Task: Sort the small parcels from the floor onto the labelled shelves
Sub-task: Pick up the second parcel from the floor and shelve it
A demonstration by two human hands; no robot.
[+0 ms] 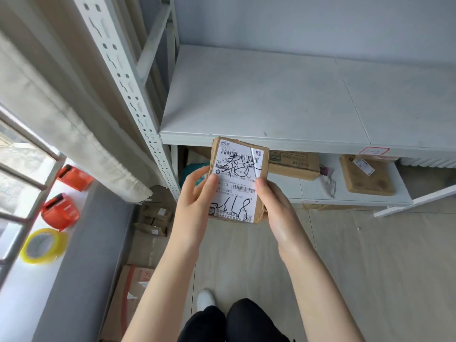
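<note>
At frame centre, the left hand (195,201) and right hand (276,203) both grip a labelled parcel (238,178) upright before the bare shelf (271,99).

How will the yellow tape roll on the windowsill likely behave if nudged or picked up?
The yellow tape roll lies flat on its side, so a nudge would probably slide it, not roll it. Its glossy surface looks slippery. The open core should make it easy to hook and lift, probably light.
</note>
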